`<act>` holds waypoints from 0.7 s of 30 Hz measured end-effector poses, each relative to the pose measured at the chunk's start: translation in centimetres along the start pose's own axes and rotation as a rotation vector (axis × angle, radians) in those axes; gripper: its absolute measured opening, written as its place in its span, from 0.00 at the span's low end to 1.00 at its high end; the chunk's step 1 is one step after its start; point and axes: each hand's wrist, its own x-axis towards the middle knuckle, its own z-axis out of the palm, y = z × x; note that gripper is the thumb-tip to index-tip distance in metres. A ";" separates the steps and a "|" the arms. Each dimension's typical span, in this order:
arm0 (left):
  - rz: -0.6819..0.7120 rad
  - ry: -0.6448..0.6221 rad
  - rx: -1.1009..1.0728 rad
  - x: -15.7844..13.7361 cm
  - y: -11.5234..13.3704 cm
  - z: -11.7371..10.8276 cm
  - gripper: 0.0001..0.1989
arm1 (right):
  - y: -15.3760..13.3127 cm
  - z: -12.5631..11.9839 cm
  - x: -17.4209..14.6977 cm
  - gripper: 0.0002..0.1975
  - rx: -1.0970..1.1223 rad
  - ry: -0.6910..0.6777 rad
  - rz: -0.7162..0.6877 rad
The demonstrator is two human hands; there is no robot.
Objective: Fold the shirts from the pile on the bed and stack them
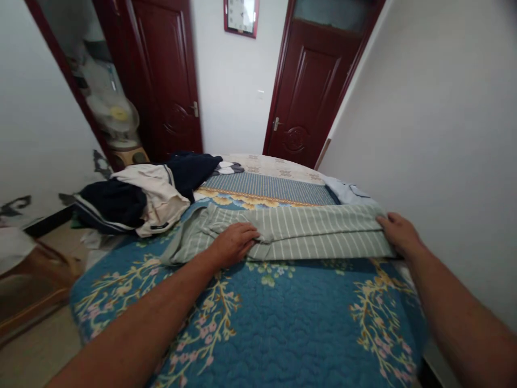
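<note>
A pair of pale green trousers [323,229] with white stripes lies folded lengthwise across the bed. My left hand [236,242] rests on top of them, left of the middle, with its fingers laid over creased cloth. At the right end, my right hand [398,231] grips the edge of the trousers, its thumb on top and the other fingers partly hidden. The left end of the cloth spreads wider and looks rumpled. Beneath lies a blue quilted cover [291,318] with a flower pattern.
Dark navy clothes [113,202] and a cream garment [157,188] are heaped at the left. A light folded garment [347,191] lies at the back right, by the wall. A wooden stool [40,280] stands at the lower left. Two dark red doors [165,70] are behind.
</note>
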 end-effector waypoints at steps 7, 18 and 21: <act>-0.026 -0.167 0.085 0.2 1.5 0.5 0.26 | 2.9 0.5 1.0 0.20 -0.132 -0.104 0.007; 0.013 -0.117 0.075 0.3 0.1 1.3 0.22 | -5.1 -0.8 -1.3 0.17 -0.104 -0.121 -0.034; 0.023 -0.101 0.066 0.3 -0.2 1.5 0.22 | -8.9 -0.6 -3.1 0.12 0.048 -0.188 -0.128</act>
